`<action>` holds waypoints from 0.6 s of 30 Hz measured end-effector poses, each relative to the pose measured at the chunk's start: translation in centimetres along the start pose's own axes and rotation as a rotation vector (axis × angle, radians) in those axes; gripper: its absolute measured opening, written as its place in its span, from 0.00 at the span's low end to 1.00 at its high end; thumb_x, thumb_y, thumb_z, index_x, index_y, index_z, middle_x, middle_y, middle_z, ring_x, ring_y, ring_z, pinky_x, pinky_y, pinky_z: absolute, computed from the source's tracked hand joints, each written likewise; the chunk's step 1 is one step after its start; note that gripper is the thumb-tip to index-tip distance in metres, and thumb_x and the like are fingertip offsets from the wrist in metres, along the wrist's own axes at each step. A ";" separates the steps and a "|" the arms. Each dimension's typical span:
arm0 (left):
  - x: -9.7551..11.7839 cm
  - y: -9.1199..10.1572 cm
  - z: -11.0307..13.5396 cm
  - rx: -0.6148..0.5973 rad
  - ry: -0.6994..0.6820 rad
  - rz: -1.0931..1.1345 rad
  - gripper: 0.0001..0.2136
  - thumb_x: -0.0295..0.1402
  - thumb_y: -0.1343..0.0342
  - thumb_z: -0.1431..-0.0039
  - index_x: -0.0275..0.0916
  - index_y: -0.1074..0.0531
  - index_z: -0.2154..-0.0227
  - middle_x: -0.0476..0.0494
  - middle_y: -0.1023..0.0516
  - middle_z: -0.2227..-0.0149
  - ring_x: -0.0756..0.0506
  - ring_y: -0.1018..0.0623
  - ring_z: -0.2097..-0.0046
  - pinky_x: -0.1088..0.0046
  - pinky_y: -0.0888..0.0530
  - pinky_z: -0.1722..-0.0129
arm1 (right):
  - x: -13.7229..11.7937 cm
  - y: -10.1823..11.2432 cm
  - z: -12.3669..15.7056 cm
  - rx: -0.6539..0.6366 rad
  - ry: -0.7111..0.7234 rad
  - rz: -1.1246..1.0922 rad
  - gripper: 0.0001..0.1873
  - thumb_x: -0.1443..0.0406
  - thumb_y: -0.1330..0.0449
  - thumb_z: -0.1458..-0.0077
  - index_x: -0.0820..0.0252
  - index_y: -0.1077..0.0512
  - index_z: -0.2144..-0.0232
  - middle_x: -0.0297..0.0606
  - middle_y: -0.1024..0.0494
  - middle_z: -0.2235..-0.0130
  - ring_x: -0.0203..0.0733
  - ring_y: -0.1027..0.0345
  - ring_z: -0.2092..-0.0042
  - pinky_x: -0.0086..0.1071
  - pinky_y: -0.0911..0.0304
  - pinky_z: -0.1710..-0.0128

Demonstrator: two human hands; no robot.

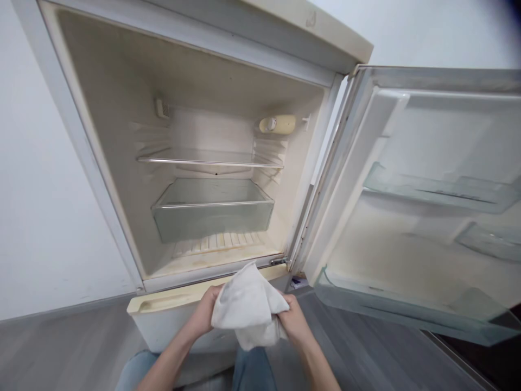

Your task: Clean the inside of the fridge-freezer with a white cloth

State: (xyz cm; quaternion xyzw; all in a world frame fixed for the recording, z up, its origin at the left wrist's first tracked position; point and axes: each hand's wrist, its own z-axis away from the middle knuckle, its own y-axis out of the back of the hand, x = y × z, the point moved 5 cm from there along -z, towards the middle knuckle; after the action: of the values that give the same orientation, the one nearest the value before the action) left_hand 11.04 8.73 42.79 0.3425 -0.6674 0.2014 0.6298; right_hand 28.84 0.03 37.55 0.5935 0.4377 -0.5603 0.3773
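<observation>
A white cloth (250,304) is bunched up between my two hands, in front of the open fridge (97,146). My left hand (208,310) grips its left side, fingers partly hidden behind the fabric. On the right side, my right hand (292,319) is closed on the cloth's edge. Behind the cloth lies the lower front panel (171,315) of the fridge, below the open compartment. Inside are a clear shelf (211,157) and, under it, a translucent drawer (215,220). The ribbed floor (220,242) of the compartment shows yellowish stains.
The fridge door (407,233) stands wide open at the right, with clear door bins (431,190) on its inner side. A yellowish lamp housing (280,125) juts from the inner right wall. My knees (254,369) are close to the lower panel, above the grey floor (73,347).
</observation>
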 end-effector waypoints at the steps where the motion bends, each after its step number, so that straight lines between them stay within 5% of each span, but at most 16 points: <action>1: 0.5 -0.2 0.0 -0.030 -0.061 -0.044 0.09 0.30 0.40 0.58 0.38 0.26 0.88 0.45 0.21 0.74 0.41 0.24 0.64 0.69 0.29 0.64 | 0.0 -0.2 -0.3 -0.044 0.028 -0.012 0.07 0.64 0.39 0.58 0.58 0.25 0.83 0.39 0.21 0.64 0.52 0.31 0.57 0.41 0.38 0.54; 6: 1.9 -0.8 0.3 -0.089 -0.259 -0.472 0.15 0.26 0.51 0.47 0.46 0.20 0.77 0.44 0.20 0.54 0.41 0.23 0.51 0.68 0.28 0.55 | 1.3 0.0 -1.0 0.038 0.037 -0.102 0.06 0.64 0.38 0.56 0.55 0.21 0.75 0.40 0.22 0.54 0.52 0.33 0.48 0.41 0.42 0.47; 11: 1.6 0.2 0.3 -0.073 -0.303 -0.845 0.16 0.23 0.53 0.46 0.47 0.21 0.73 0.47 0.25 0.45 0.40 0.26 0.45 0.64 0.29 0.52 | 1.7 0.2 -0.8 0.006 0.091 -0.044 0.06 0.64 0.38 0.55 0.54 0.21 0.80 0.40 0.26 0.48 0.51 0.37 0.44 0.43 0.49 0.41; 18: 2.6 1.8 -0.4 0.093 -0.292 -0.511 0.16 0.20 0.55 0.48 0.41 0.23 0.77 0.41 0.24 0.50 0.45 0.25 0.50 0.68 0.30 0.51 | 1.6 1.5 -1.4 0.037 0.135 0.052 0.12 0.55 0.38 0.52 0.55 0.20 0.73 0.45 0.28 0.46 0.53 0.38 0.42 0.47 0.47 0.41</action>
State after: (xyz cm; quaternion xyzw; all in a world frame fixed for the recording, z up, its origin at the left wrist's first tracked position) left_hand 10.09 9.68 45.70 0.5533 -0.6332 0.0153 0.5409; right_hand 30.69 0.99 36.02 0.6478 0.4362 -0.5171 0.3503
